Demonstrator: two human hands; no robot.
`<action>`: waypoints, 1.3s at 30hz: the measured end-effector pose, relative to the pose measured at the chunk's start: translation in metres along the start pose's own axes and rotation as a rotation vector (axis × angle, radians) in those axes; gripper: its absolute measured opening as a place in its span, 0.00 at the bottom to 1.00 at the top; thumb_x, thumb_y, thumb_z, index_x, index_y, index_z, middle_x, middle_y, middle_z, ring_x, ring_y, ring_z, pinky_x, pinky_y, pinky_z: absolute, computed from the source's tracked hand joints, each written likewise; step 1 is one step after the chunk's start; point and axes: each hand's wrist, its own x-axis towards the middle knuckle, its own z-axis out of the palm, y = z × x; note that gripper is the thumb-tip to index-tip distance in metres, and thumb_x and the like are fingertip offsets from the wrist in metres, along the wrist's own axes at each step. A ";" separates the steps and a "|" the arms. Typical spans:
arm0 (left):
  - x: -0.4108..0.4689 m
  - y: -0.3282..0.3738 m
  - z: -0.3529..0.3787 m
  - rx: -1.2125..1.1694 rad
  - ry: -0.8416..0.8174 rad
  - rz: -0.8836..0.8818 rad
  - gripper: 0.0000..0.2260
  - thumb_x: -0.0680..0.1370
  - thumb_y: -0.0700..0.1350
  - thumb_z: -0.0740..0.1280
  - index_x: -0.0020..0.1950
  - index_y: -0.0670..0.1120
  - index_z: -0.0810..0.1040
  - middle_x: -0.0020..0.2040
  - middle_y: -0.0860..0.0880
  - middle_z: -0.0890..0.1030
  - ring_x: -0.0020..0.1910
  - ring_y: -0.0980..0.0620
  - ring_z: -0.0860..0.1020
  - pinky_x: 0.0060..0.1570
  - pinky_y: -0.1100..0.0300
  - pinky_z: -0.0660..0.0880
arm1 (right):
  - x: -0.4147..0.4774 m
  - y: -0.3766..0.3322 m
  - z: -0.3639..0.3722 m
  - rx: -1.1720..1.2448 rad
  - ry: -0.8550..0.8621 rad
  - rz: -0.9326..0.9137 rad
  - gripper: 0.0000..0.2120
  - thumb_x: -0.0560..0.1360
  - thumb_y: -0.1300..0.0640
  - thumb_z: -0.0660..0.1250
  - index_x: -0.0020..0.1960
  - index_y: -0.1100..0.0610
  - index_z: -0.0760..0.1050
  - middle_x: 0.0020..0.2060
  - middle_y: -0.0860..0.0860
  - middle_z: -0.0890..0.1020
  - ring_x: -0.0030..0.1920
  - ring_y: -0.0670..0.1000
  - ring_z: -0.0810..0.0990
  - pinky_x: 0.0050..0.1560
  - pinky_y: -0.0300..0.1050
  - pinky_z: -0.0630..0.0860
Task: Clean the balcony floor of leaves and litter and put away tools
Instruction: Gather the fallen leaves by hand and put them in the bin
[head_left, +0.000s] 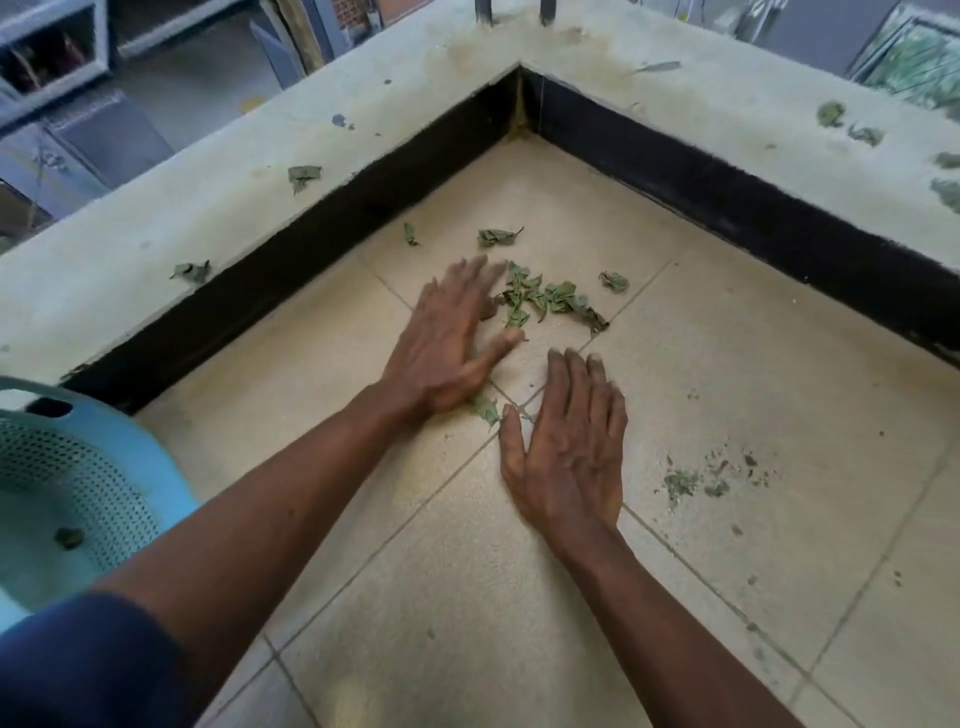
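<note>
Beige floor tiles (727, 395) are seen in a balcony corner, where a small pile of green leaves (550, 299) lies at 12 o'clock from the hands. The left hand (441, 343), blurred, is held flat with fingers spread, just beside the pile at its 9 o'clock. The right hand (566, 447) is laid flat, fingers straight and close together, with nothing held. Leaf crumbs (711, 478) are scattered at its 3 o'clock, and a blue perforated basket (78, 467) is seen at its 9 o'clock.
</note>
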 end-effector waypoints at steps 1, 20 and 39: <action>0.012 -0.009 -0.005 -0.012 0.053 -0.071 0.34 0.83 0.69 0.51 0.85 0.56 0.48 0.86 0.48 0.48 0.84 0.48 0.46 0.81 0.41 0.43 | -0.001 0.001 0.000 -0.009 -0.012 -0.010 0.35 0.83 0.38 0.51 0.83 0.58 0.53 0.82 0.57 0.57 0.83 0.58 0.52 0.82 0.58 0.48; 0.098 0.024 0.002 0.059 -0.148 0.245 0.41 0.79 0.74 0.51 0.85 0.54 0.49 0.86 0.45 0.47 0.84 0.45 0.49 0.79 0.34 0.54 | 0.000 -0.001 -0.004 0.107 0.018 0.022 0.33 0.82 0.41 0.56 0.81 0.57 0.57 0.79 0.56 0.64 0.81 0.57 0.56 0.81 0.57 0.55; -0.061 0.044 0.000 -0.030 0.032 0.061 0.32 0.83 0.66 0.48 0.83 0.53 0.59 0.85 0.48 0.54 0.85 0.49 0.49 0.80 0.36 0.45 | -0.039 0.019 -0.035 0.298 0.315 0.237 0.23 0.79 0.51 0.64 0.72 0.54 0.68 0.67 0.51 0.73 0.70 0.54 0.71 0.78 0.61 0.56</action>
